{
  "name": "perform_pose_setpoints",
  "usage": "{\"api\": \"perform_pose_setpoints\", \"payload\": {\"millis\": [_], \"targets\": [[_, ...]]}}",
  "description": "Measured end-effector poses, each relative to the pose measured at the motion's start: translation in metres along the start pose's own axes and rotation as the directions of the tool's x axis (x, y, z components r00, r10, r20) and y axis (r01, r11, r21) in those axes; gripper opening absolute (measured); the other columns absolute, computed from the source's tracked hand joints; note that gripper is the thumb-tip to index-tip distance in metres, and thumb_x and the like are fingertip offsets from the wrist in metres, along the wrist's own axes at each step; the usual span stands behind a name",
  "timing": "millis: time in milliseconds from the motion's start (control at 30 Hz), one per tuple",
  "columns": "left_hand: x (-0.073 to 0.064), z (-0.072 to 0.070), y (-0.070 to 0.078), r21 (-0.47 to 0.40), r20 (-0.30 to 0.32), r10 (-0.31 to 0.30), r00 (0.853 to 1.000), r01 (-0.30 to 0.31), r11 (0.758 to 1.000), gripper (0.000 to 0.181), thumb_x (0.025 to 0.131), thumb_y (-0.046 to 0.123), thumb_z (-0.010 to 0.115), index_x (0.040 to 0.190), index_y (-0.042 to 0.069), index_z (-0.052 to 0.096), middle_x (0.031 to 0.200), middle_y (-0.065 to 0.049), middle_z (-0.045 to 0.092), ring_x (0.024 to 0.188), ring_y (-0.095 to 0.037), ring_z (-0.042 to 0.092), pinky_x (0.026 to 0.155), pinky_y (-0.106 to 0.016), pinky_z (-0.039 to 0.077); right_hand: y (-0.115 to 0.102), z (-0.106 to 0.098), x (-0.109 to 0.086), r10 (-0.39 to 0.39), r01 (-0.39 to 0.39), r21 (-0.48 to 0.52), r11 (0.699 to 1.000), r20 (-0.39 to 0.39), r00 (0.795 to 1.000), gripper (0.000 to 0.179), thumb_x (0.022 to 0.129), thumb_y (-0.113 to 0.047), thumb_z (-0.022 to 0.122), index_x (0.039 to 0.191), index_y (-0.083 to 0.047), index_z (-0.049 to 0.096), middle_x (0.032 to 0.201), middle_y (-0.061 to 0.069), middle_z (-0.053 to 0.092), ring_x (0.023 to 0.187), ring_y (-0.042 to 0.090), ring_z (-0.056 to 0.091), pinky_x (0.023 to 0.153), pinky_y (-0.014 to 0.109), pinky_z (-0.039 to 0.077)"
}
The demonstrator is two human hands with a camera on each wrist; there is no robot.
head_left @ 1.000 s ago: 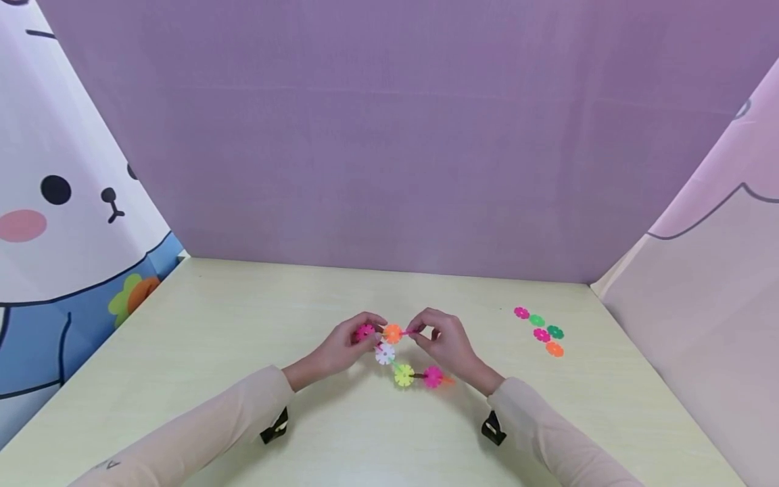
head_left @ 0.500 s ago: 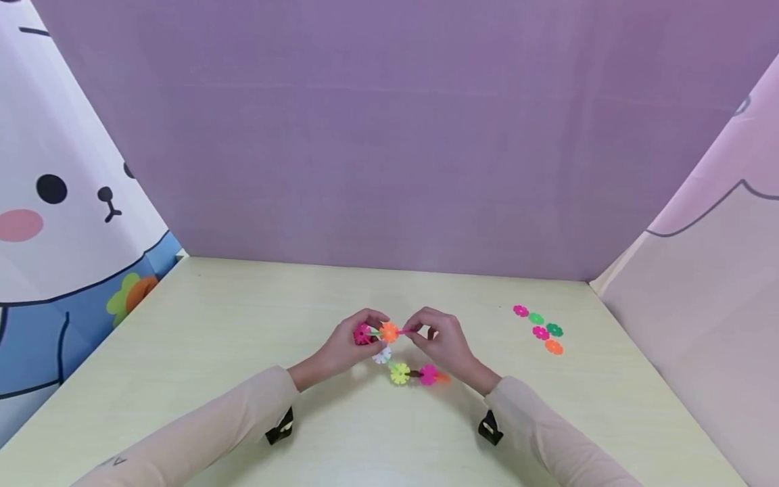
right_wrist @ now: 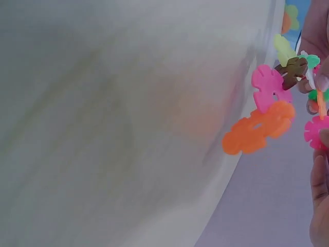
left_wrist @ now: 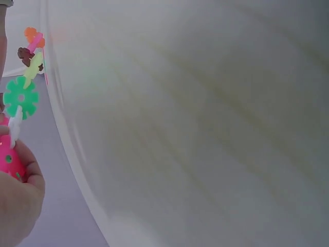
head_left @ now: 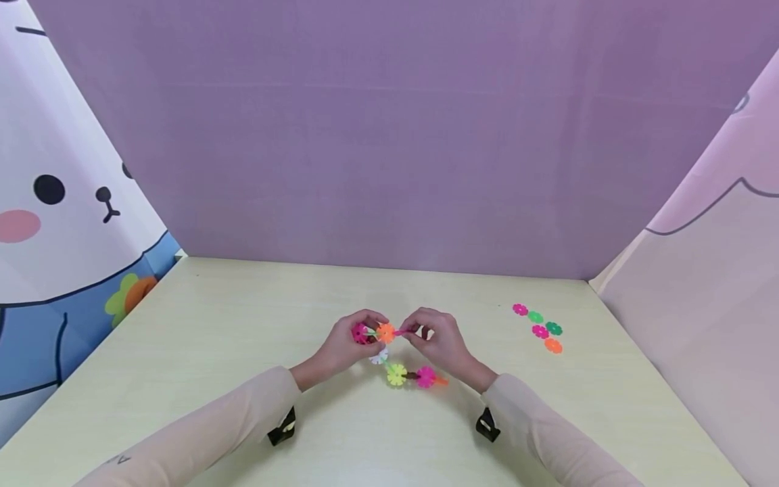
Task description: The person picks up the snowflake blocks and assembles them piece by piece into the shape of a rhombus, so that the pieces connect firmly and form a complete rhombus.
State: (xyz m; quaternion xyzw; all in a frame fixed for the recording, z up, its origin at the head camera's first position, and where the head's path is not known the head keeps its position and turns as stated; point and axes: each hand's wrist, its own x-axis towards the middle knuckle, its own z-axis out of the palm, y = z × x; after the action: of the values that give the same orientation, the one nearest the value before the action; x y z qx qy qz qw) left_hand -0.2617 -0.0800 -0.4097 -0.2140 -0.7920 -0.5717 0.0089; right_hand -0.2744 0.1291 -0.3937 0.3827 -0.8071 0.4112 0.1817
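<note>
A chain of flower-shaped plastic snowflake discs hangs between the hands. My left hand (head_left: 347, 343) grips it by a pink disc (head_left: 360, 333), its fingers around an orange disc (head_left: 386, 333) too. My right hand (head_left: 443, 343) pinches another pink disc (head_left: 399, 332), seen edge-on in the head view; in the right wrist view this pink disc (right_wrist: 314, 133) meets the edge of the orange disc (right_wrist: 322, 106). Below run a white disc (head_left: 380, 357), a green disc (left_wrist: 21, 98), a yellow disc (head_left: 397, 375), a brown disc (right_wrist: 294, 71), a pink disc (head_left: 425, 377) and an orange end disc (right_wrist: 245, 136).
Several loose discs lie at the right of the pale table (head_left: 243, 304), among them a pink disc (head_left: 520, 309), a dark green disc (head_left: 554, 328) and an orange disc (head_left: 553, 345). A purple backdrop (head_left: 389, 135) rises behind the table.
My right hand has moved slightly left toward my left hand, and the chain has shifted a little left with it. Both hands keep their holds. The loose discs lie as before.
</note>
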Motion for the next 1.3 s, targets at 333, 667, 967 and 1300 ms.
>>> {"api": "perform_pose_setpoints", "payload": {"millis": [333, 667, 967, 1300], "targets": [[-0.001, 0.001, 0.007, -0.019, 0.019, -0.014, 1.0, 0.014, 1.0, 0.036, 0.077, 0.001, 0.069, 0.111, 0.005, 0.058, 0.1, -0.015, 0.061, 0.086, -0.021, 0.057, 0.062, -0.018, 0.05, 0.0, 0.001, -0.002, -0.011, 0.011, -0.038, 0.999, -0.002, 1.0, 0.016, 0.072, 0.007, 0.07, 0.08, -0.007, 0.067, 0.077, 0.001, 0.066, 0.065, 0.008, 0.058, 0.054, 0.019, 0.05], [-0.007, -0.003, 0.031, -0.001, 0.043, -0.038, 0.998, 0.039, 0.999, 0.034, 0.077, -0.004, 0.066, 0.109, -0.004, 0.057, 0.099, -0.021, 0.06, 0.087, -0.027, 0.057, 0.063, -0.016, 0.048, 0.0, 0.004, -0.004, -0.02, 0.021, -0.023, 1.0, 0.021, 1.0, 0.015, 0.074, 0.007, 0.069, 0.08, -0.006, 0.066, 0.078, 0.002, 0.065, 0.062, 0.007, 0.057, 0.054, 0.023, 0.052], [0.001, -0.002, 0.006, 0.01, 0.053, -0.017, 0.998, 0.017, 1.0, 0.036, 0.077, 0.007, 0.071, 0.111, 0.006, 0.058, 0.1, -0.012, 0.061, 0.087, -0.019, 0.056, 0.064, -0.019, 0.049, 0.0, 0.003, -0.001, -0.062, 0.062, -0.008, 0.998, 0.033, 0.998, 0.017, 0.074, 0.009, 0.068, 0.081, -0.006, 0.065, 0.078, 0.004, 0.065, 0.066, 0.009, 0.059, 0.058, 0.018, 0.051], [-0.002, -0.005, 0.008, 0.038, 0.059, -0.04, 0.997, 0.038, 0.999, 0.035, 0.076, 0.006, 0.071, 0.109, 0.005, 0.058, 0.095, -0.013, 0.061, 0.068, -0.012, 0.05, 0.055, -0.017, 0.044, 0.0, 0.002, 0.002, -0.098, 0.103, -0.046, 0.994, 0.099, 0.99, 0.013, 0.075, 0.004, 0.07, 0.08, -0.007, 0.065, 0.078, 0.004, 0.066, 0.068, 0.009, 0.059, 0.056, 0.015, 0.049]]}}
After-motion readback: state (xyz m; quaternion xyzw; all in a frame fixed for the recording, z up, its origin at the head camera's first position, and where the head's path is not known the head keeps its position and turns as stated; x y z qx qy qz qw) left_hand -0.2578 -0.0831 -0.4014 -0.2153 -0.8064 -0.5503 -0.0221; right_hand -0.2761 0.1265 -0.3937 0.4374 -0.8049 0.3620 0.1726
